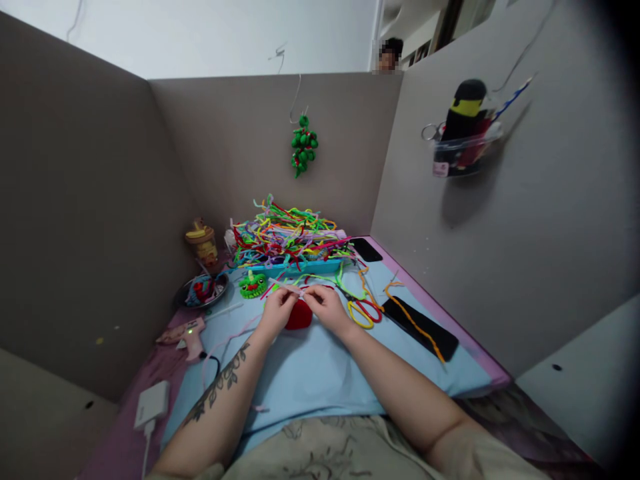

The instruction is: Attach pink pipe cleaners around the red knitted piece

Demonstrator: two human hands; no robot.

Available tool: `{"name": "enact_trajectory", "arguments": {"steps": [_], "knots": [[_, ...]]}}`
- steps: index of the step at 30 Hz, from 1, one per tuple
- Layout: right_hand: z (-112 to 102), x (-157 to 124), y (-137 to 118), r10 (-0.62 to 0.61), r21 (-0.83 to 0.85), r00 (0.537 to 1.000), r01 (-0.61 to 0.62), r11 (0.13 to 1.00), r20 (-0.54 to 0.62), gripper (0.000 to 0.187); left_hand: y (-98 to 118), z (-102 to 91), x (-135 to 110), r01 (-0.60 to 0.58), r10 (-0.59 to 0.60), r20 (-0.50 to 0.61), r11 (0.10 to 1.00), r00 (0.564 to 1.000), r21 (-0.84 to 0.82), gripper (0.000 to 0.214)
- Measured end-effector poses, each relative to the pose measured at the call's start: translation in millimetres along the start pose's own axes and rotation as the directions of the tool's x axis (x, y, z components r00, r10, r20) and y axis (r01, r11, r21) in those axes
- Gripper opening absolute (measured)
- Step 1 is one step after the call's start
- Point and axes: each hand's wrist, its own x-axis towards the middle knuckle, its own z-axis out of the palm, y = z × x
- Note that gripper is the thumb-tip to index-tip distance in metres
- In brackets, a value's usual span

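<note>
My left hand (279,307) and my right hand (326,308) meet over the middle of the blue cloth (310,380). Both are closed in a pinch on a pale pink pipe cleaner (283,286), whose end sticks out to the upper left; the part between the fingertips is too small to make out. Directly beneath the hands lies a red rounded piece (299,317), partly covered by them. A green fuzzy animal head (253,285) with eyes sits left of my left hand. Scissors (364,315) with red and yellow handles rest just right of my right hand.
Behind stands a blue tray (300,268) heaped with colourful pipe cleaners (290,230). At left are a metal bowl (220,297), a pink glue gun (189,335) and a white power bank (152,405). A black phone-like slab (430,333) lies right. Grey partitions (270,127) enclose the table.
</note>
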Motion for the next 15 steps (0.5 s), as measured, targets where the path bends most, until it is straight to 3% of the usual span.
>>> {"name": "enact_trajectory", "arguments": {"steps": [7,11,15], "knots": [[-1.0,1.0,-0.3,0.051,0.105,0.998,-0.054,0.993,0.032,0.017,3.2,2.4,-1.8,0.068,-0.068,-0.020,0.998,0.998,0.018,0.017],[-1.8,1.3,2.9,0.017,-0.003,0.999,-0.017,1.000,-0.029,0.017,6.8,3.3,-3.1,0.044,-0.043,-0.042,0.999,0.998,0.028,0.014],[-0.6,0.4,9.0,-0.092,-0.174,0.994,0.081,0.981,-0.055,0.016,6.5,5.9,-4.2,0.050,-0.048,-0.047,0.998,0.998,0.027,0.016]]}}
